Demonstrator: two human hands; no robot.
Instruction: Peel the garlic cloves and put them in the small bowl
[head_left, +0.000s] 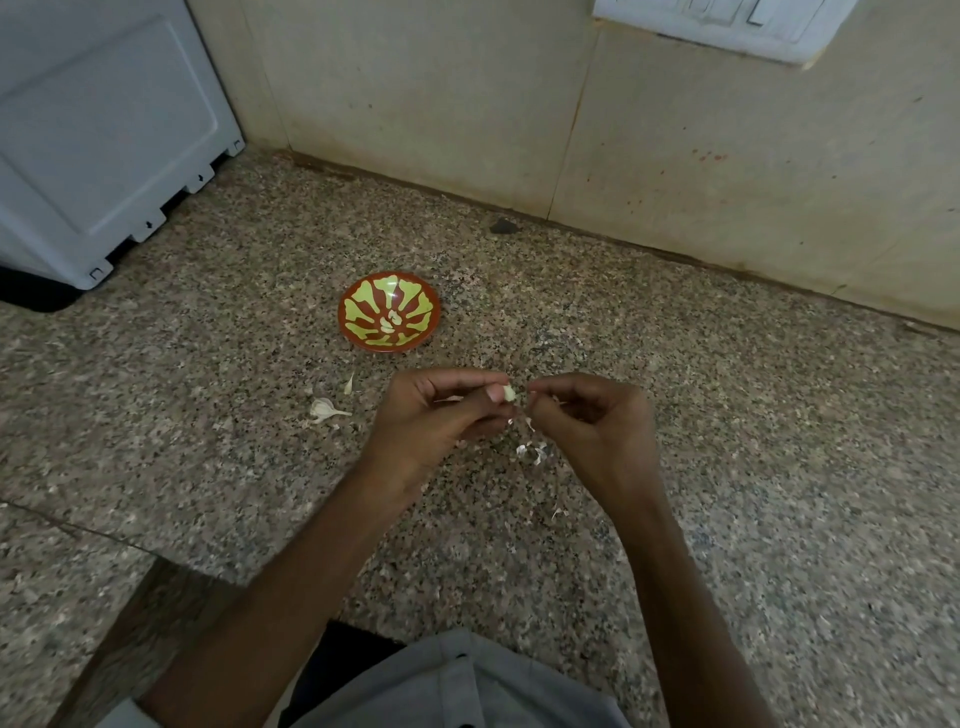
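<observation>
A small red bowl with a yellow-green pattern sits on the speckled granite counter, with a couple of pale peeled cloves at its centre. My left hand pinches a pale garlic clove at its fingertips, in front of the bowl. My right hand is pinched close beside the clove, fingertips nearly touching it; a thin bit of skin seems to be between them. An unpeeled clove with a tail and a small sliver lie left of my left hand.
White peel scraps lie under my hands. A white appliance stands at the back left. The beige wall runs along the counter's far side, with a white switch plate high up. The counter's edge drops off at lower left.
</observation>
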